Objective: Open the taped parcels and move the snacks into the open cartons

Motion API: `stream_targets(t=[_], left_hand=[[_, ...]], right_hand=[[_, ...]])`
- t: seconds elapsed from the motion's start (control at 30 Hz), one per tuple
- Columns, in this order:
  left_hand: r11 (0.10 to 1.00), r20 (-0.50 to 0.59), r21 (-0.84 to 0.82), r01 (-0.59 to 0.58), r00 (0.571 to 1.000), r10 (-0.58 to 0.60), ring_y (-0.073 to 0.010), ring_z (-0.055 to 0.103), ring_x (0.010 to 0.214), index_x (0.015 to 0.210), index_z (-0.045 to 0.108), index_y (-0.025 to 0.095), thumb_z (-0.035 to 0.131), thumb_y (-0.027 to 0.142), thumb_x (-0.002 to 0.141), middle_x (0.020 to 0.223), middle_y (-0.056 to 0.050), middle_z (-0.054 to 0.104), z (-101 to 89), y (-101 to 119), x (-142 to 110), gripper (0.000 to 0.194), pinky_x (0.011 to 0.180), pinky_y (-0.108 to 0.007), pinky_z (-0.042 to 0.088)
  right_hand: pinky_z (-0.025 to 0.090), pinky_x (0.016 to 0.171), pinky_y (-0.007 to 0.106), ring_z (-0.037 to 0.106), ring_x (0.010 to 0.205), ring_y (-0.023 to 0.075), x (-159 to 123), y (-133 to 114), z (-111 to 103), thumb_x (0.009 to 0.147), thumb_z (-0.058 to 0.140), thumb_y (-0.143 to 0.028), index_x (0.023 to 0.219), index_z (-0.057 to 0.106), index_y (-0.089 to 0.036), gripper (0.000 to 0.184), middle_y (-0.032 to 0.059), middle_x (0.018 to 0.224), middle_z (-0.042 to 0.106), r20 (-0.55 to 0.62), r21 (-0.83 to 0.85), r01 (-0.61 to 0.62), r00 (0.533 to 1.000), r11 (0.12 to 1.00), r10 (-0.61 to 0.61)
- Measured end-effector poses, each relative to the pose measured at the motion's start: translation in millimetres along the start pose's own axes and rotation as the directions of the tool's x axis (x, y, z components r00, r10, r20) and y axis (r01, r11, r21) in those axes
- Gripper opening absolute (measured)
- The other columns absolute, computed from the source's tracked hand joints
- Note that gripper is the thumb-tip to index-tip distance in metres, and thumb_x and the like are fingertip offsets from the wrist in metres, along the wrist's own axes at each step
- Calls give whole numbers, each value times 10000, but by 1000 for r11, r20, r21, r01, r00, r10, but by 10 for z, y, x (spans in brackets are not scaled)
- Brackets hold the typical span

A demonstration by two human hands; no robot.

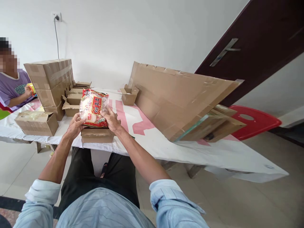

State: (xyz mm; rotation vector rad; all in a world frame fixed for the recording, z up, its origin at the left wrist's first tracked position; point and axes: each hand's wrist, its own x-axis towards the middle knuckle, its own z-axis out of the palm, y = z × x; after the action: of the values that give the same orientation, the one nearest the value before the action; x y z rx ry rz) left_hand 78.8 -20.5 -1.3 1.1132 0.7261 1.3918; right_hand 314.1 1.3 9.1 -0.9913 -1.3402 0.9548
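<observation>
Head view: I find the snack bag (93, 109) over the near box (97, 136), fingers of left hand (75, 125) and right hand (112, 119) clamped on opposite sides. I judge light, even pressure best for apparently brittle contents.

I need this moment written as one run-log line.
left hand: holding snack bag | right hand: holding same bag | bag: over cardboard box | box: on cloth

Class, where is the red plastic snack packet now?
Head view, left of centre: the packet is between the left hand and right hand, above a brown cardboard box.
</observation>
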Motion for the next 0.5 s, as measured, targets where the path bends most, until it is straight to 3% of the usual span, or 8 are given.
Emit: stream_targets(t=[0.17, 0.33, 0.5], left_hand=[[998, 33, 44, 36, 999, -38, -281, 875, 995, 1248, 663, 218, 1099, 342, 665, 1092, -67, 874, -90, -26, 6, 738, 880, -396, 729], [998, 23, 65, -22, 1000, 21, -281, 870, 948, 1203, 695, 209, 1122, 310, 603, 1016, -54, 873, -69, -50, 17, 743, 852, -382, 725], [980, -9, 194, -32, 999, 35, -224, 815, 769, 1073, 723, 211, 1149, 323, 547, 886, -12, 847, -46, 34, 50, 685, 651, -286, 669]], right_hand=[[500, 1286, 717, 565, 1591, 493, -38, -6, 14, 904, 826, -570, 1514, 731, -337, 661, 85, 1395, 842, -18, 4, -15, 1000, 1000, 15], [592, 1212, 612, 694, 1471, 399, -51, 96, 153, 992, 681, -715, 1473, 704, -350, 604, 70, 1464, 811, 79, 97, -50, 996, 994, 43], [568, 1242, 588, 669, 1505, 384, -24, 126, 96, 1048, 600, -767, 1519, 686, -335, 645, 90, 1485, 798, 96, 0, -13, 995, 1000, 13]])
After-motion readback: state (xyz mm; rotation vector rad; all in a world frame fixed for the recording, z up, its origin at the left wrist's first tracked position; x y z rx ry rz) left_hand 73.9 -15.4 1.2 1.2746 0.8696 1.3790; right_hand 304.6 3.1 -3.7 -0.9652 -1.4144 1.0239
